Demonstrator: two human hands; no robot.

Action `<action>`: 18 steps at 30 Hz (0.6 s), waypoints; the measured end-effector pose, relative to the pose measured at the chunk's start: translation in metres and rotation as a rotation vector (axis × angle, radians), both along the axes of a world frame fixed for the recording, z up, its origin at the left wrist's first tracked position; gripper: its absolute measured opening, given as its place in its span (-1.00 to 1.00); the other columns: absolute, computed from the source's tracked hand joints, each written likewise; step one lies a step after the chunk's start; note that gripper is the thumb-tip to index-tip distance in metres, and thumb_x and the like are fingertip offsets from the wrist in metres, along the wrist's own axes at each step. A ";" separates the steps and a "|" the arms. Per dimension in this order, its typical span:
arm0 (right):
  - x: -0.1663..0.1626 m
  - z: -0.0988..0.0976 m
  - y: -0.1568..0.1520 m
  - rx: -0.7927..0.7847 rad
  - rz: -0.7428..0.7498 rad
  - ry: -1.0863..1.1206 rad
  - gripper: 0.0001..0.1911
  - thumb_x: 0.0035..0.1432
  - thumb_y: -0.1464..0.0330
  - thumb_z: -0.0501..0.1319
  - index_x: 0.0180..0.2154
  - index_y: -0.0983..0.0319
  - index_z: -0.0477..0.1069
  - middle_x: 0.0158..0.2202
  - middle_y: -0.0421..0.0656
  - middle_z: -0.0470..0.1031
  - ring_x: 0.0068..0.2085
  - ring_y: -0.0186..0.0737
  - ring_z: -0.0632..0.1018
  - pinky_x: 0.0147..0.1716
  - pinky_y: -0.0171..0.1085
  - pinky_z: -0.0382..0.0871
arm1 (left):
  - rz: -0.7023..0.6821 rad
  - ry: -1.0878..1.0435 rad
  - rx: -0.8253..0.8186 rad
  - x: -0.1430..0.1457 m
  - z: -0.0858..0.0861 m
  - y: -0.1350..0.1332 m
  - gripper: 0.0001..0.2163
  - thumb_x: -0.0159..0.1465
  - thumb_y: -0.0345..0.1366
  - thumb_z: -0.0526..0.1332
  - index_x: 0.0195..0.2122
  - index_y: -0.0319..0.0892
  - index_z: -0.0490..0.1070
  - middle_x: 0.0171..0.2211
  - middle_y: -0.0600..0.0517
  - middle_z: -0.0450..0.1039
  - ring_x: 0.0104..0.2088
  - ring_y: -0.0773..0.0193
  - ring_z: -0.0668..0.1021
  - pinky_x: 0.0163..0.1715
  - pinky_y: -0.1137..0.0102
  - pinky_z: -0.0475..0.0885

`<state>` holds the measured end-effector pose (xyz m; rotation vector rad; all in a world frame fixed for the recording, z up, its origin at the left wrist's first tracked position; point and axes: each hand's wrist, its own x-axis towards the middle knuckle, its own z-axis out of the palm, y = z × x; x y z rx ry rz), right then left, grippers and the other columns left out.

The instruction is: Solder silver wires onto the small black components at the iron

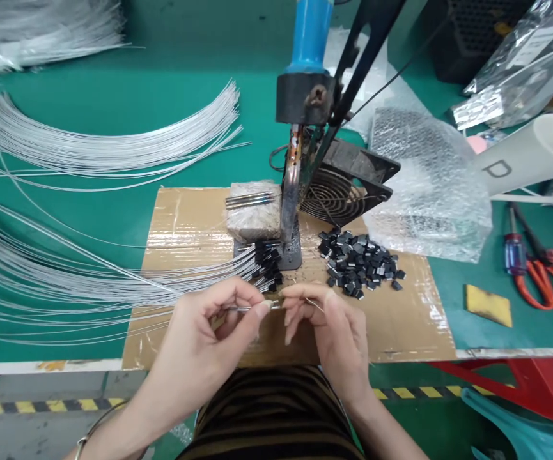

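Observation:
My left hand (209, 326) is closed in a pinch around the end of a thin grey-white wire (238, 308), just above the cardboard. Close by on its right, my right hand (336, 326) has thumb and fingers closed on a fine silvery wire (315, 304). The two sets of fingertips nearly meet. Behind them stands a soldering iron (291, 191) with a blue handle, clamped tip down. Beside its tip lie several wires (218, 271) with black ends (267, 265). A heap of small black connector-like pieces (357, 262) sits to the right.
A loose wire bundle (113, 150) lies at the back left. Behind the iron are a wrapped block (252, 214) with metal rods on it and a black fan (346, 185). Bubble wrap (429, 179), a yellow sponge (488, 305) and orange-handled scissors (545, 287) lie to the right.

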<state>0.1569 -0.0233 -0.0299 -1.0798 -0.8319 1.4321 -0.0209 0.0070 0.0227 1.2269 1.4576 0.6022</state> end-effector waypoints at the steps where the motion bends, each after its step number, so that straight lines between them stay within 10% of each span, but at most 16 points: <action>1: -0.001 0.002 0.001 -0.009 0.012 0.015 -0.62 0.53 0.16 0.11 -0.06 0.14 0.68 -0.29 -0.14 0.59 -0.42 -0.31 0.60 -0.39 -0.29 0.53 | 0.026 0.002 -0.003 0.002 0.002 0.000 -0.82 0.34 -0.17 0.32 -0.32 -0.17 0.55 -0.49 0.07 0.45 -0.52 0.39 0.34 -0.56 0.47 0.13; 18: -0.017 0.006 0.002 -0.207 0.044 0.305 -0.95 0.27 0.35 0.46 -0.23 0.13 0.73 -0.41 -0.22 0.65 -0.50 -0.45 0.56 -0.51 -0.49 0.53 | -0.012 0.004 0.126 -0.001 -0.004 -0.004 -0.85 0.38 -0.20 0.32 -0.30 -0.13 0.55 -0.48 0.05 0.56 -0.47 0.29 0.56 -0.52 0.46 0.41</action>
